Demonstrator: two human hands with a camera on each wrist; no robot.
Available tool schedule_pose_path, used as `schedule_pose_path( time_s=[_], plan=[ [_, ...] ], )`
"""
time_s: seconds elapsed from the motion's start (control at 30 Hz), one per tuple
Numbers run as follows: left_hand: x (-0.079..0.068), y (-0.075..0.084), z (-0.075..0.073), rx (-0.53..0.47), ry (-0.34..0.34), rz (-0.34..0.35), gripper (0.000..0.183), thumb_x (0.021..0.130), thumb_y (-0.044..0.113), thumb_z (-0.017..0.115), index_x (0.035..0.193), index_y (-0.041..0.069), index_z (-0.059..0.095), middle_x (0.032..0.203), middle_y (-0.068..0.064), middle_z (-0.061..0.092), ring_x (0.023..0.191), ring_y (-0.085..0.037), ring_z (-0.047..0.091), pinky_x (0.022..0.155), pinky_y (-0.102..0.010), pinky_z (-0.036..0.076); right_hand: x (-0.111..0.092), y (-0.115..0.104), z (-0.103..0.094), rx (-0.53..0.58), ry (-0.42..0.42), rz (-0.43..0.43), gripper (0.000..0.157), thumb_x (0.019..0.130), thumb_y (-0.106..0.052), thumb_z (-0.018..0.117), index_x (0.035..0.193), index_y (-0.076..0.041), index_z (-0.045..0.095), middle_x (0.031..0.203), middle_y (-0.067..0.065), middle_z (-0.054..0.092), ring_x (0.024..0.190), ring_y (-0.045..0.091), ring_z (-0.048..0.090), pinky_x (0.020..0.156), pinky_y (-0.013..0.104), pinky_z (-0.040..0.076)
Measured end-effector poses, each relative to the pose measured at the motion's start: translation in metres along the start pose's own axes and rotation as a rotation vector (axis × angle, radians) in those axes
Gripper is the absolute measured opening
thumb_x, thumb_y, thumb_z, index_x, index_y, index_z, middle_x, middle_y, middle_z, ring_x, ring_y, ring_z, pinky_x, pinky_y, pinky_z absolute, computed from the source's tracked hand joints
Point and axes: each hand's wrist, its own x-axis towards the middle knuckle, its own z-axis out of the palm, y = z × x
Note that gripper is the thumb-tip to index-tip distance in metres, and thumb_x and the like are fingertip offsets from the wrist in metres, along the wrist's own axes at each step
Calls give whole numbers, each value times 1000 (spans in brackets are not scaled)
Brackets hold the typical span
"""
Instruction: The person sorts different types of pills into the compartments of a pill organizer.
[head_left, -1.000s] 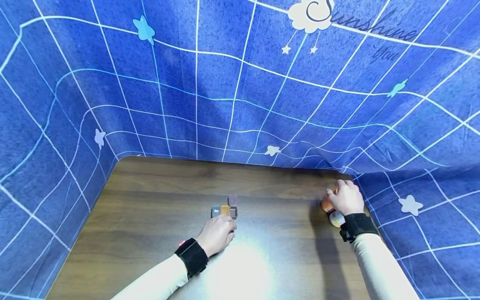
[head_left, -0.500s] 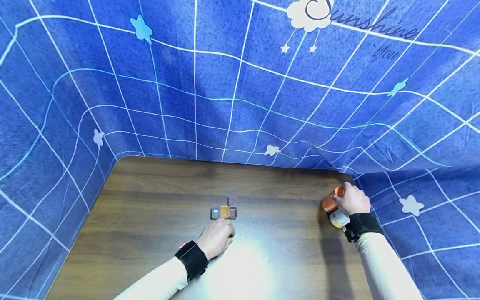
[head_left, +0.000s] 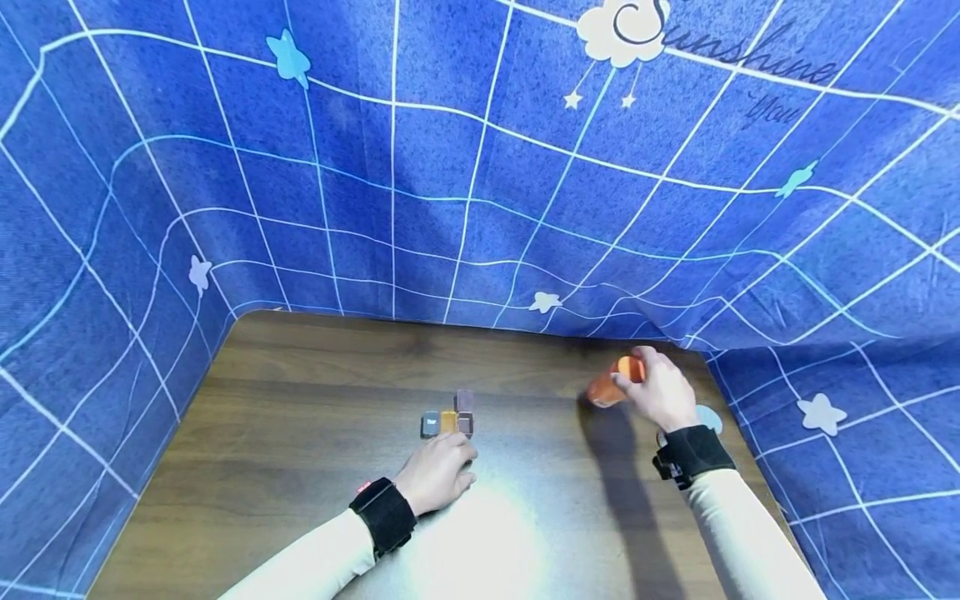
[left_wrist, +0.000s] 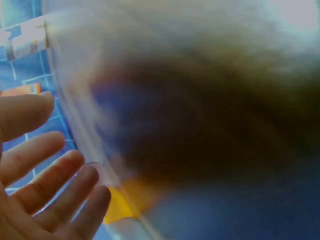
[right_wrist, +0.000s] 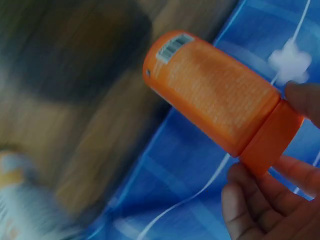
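My right hand (head_left: 663, 393) grips an orange bottle (head_left: 611, 387) by its cap, lifted off the table and tilted. In the right wrist view, thumb and fingers pinch the cap, and a barcode label (right_wrist: 174, 48) shows on the bottle's side. A white bottle with a pale blue top (head_left: 708, 419) stands partly hidden behind my right wrist. My left hand (head_left: 437, 473) lies relaxed at the near edge of a small pill box (head_left: 448, 422) with teal, orange and purple compartments. The purple compartment's lid (head_left: 465, 401) is flipped back. Nothing is held in the left hand.
The wooden table (head_left: 315, 417) is bordered at the back and sides by a blue curtain (head_left: 420, 200) with white lines and stars. Bright glare (head_left: 480, 542) falls near the table's front.
My right hand has lifted the orange bottle from beside the white bottle and carried it left. My left hand stays by the pill box, its fingers slightly more spread.
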Motion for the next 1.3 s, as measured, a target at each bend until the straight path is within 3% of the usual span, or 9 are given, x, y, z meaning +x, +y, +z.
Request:
schedule_pose_path(
  time_s=[0.17,0.37,0.6,0.77,0.97,1.3],
  plan=[
    [12,4,-15,-108,70,-5,36,78,30,66,109,13,58,100,2,57,88,-10,49,73,-32,48,-3,-53,7,61,2,-144,51,73,-37,68,114,-12,50,96,11,58,77,23,51,59,44,45],
    [25,11,-33,-238,206,-23,54,76,36,68,121,13,50,113,1,54,104,-8,43,85,-34,45,-15,-107,15,194,5,-288,51,72,-35,69,112,-9,52,95,8,57,77,18,50,61,38,47],
    [28,13,-40,-325,321,-62,70,72,47,69,126,12,43,118,-2,49,106,-9,41,87,-36,44,-27,-154,25,340,-83,-409,45,76,-38,68,108,-10,54,87,1,54,70,13,47,53,28,44],
    [26,8,-39,-343,372,-105,72,71,46,70,127,11,42,117,-4,50,100,-14,46,77,-38,47,-35,-172,28,390,-124,-431,42,76,-39,67,107,-12,54,84,-1,52,68,11,46,52,26,44],
    [22,3,-40,-359,371,-132,64,70,37,74,124,16,45,113,-1,51,94,-11,46,72,-34,48,-40,-184,33,421,-143,-438,41,76,-38,66,106,-14,54,81,-1,52,67,10,46,52,25,43],
    [15,-5,-41,-330,382,-146,61,67,32,76,120,20,49,108,4,54,92,-7,44,70,-33,46,-41,-193,41,380,-217,-370,31,78,-40,62,96,-15,57,76,-1,51,64,11,45,48,26,41]
  ],
)
